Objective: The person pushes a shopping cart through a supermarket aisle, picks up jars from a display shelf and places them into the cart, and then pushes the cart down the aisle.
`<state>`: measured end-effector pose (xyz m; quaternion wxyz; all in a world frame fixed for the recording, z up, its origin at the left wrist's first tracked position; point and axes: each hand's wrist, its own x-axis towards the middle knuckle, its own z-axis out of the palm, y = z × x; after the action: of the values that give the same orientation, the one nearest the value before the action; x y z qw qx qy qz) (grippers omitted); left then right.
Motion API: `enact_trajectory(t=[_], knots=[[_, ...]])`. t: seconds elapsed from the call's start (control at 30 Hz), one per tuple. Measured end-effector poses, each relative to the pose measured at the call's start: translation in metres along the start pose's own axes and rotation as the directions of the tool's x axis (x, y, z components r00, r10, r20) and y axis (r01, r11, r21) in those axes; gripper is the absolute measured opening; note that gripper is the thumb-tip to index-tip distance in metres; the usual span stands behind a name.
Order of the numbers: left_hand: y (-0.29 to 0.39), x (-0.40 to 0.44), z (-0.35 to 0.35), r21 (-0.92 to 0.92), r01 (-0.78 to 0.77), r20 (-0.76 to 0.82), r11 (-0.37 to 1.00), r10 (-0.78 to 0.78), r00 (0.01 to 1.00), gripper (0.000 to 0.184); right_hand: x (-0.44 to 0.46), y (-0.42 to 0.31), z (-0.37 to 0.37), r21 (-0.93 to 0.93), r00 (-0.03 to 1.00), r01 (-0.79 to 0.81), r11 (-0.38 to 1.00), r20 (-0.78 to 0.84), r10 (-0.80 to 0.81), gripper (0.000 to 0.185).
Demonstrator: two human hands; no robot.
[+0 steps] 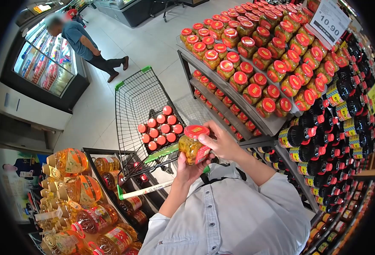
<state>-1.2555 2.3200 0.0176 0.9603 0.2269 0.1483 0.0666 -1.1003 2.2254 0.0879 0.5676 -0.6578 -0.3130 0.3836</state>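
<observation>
At the near left stand oil bottles (pixel 70 189), with orange, red and green labels whose print is too small to read. Beyond them, far left, is a lit cooler (pixel 43 57) of packed goods, and just right of it a person (pixel 79 40) in a blue top. In the middle stands a cart (pixel 132 100); the lettering on its pale handle (pixel 147 190) is unclear. Red-capped bottles (pixel 162 128) sit grouped inside it.

Right of these, near the handle, is the jar (pixel 192 146), held up in both hands. The left hand (pixel 189 169) grips it low down; the right hand (pixel 219 142) grasps its upper right side, thumb by the lid. That red lid bears a yellow mark, and the red label has pale writing, unreadable.

Farther right, similar jars (pixel 255 70) fill a stand under a sign (pixel 329 22) reading "10.90". At the right edge lie dark bottles (pixel 300 136) with yellow-and-blue labels, near a yellow sign (pixel 374 97).
</observation>
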Motion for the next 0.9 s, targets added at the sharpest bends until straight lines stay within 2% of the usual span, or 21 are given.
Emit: enact_trajectory(t=[0.07,0.1,0.13,0.17,0.3,0.4,0.47,0.53,0.63,0.73,0.77,0.8,0.83,0.87,0.9], knots=[[0.001,0.001,0.001,0.058,-0.037,-0.004,0.998,0.037,0.999,0.097,0.002,0.008,-0.001,0.16,0.999,0.017,0.987,0.046,-0.025,0.051],[0.002,0.002,0.001,0.166,-0.113,-0.016,0.98,0.117,0.993,0.097,0.003,0.007,-0.002,0.16,0.998,0.017,0.987,0.049,-0.025,0.051],[0.003,0.002,0.001,0.273,-0.184,-0.02,0.944,0.197,0.98,0.097,0.004,0.006,-0.003,0.27,0.992,0.016,0.963,0.116,-0.049,0.052],[0.004,0.002,0.001,0.243,-0.201,-0.038,0.949,0.216,0.976,0.096,0.004,0.005,-0.004,0.374,0.98,0.003,0.927,0.183,-0.077,0.053],[0.007,0.0,0.015,0.376,-0.326,-0.029,0.867,0.363,0.931,0.094,0.01,0.013,-0.009,0.383,0.95,-0.009,0.924,0.291,-0.111,0.059],[0.005,-0.008,0.013,0.385,-0.29,-0.102,0.876,0.353,0.93,0.095,0.012,0.019,-0.007,0.424,0.943,-0.001,0.906,0.302,-0.141,0.048],[-0.001,-0.013,0.0,0.356,-0.246,-0.096,0.901,0.297,0.95,0.096,0.013,0.024,-0.005,0.411,0.944,-0.1,0.906,0.327,-0.045,0.047],[-0.006,-0.018,-0.007,0.22,-0.194,-0.096,0.956,0.219,0.971,0.094,0.012,0.029,0.002,0.393,0.952,-0.064,0.917,0.301,-0.062,0.047],[-0.01,-0.024,-0.006,0.12,-0.184,-0.148,0.976,0.201,0.968,0.094,0.006,0.021,0.006,0.289,0.962,-0.05,0.956,0.272,-0.032,0.049],[-0.006,-0.028,-0.008,0.212,-0.243,-0.103,0.947,0.269,0.958,0.094,0.004,0.021,0.014,0.334,0.962,-0.039,0.942,0.268,-0.055,0.047],[-0.004,-0.031,-0.007,0.346,-0.306,-0.092,0.887,0.357,0.93,0.09,0.003,0.023,0.017,0.333,0.962,-0.032,0.942,0.268,-0.062,0.047],[-0.003,-0.032,0.003,0.494,-0.402,-0.166,0.771,0.537,0.827,0.088,0.002,0.024,0.02,0.34,0.962,-0.051,0.939,0.27,-0.045,0.051],[0.0,-0.039,-0.001,0.755,-0.357,-0.097,0.549,0.633,0.768,0.09,0.0,0.023,0.022,0.339,0.96,-0.074,0.938,0.279,-0.025,0.055],[0.002,-0.042,-0.005,0.925,-0.27,0.002,0.266,0.71,0.704,0.093,-0.002,0.021,0.023,0.318,0.955,-0.066,0.946,0.296,-0.033,0.055],[0.005,-0.044,-0.006,0.949,-0.28,0.091,0.149,0.717,0.691,0.095,-0.007,0.02,0.026,0.215,0.955,-0.035,0.976,0.293,-0.03,0.058]])
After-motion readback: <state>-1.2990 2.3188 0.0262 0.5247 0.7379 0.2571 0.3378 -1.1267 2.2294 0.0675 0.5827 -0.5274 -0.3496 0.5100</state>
